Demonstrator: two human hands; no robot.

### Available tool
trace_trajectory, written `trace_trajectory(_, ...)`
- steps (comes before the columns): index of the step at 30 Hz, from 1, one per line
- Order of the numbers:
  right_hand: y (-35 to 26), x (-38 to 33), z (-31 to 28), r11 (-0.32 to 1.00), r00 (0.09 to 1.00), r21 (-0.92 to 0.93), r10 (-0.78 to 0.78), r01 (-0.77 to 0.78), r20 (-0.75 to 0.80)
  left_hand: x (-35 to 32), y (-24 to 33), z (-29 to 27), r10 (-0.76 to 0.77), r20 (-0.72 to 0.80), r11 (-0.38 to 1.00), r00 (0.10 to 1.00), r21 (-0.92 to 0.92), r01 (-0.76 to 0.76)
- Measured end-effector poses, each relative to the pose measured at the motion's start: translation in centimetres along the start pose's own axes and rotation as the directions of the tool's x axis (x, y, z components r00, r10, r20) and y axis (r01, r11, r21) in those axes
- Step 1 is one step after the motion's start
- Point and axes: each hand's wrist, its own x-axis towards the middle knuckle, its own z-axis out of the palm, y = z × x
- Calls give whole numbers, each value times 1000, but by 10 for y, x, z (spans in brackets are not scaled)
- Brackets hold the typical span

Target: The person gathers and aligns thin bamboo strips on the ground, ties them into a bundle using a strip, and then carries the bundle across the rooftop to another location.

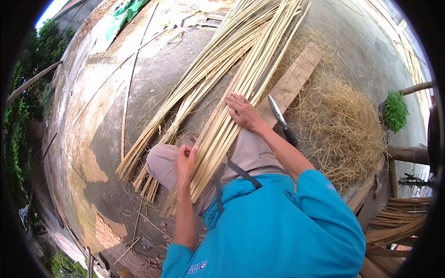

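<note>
A long bundle of pale bamboo strips lies slantwise across my lap, its far end resting on the ground ahead. My left hand is closed at the left edge of the bundle near my knee, thumb and fingers pinching a bamboo strip. Further up, my right hand lies over the top of the strips with its fingers stretched and a little apart. Just right of that hand, a knife with a black handle and a bright blade rests beside my thigh, its blade over a wooden board.
More bamboo strips lie in bundles on the concrete to the left. A heap of thin curly shavings spreads on the right. Single long sticks lie at the left. A green plant and wooden poles stand at the far right.
</note>
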Motion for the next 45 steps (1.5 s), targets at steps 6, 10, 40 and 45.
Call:
trace_trajectory(6,-1,0,0,999,999,6,32,-32,2,9,0,-9,7,80,997,997,-81,0)
trace_trajectory(10,-8,0,-6,997,996,69,48,-43,-74,25,24,17,83,58,996,995,-29,-81)
trace_trajectory(40,44,-25,-26,-215,544,871,708,-441,450,97,16,35,-173,776,982,606,86,170)
trace_trajectory(45,40,-29,-23,-245,608,889,657,-387,446,99,-2,39,-130,772,989,622,53,141)
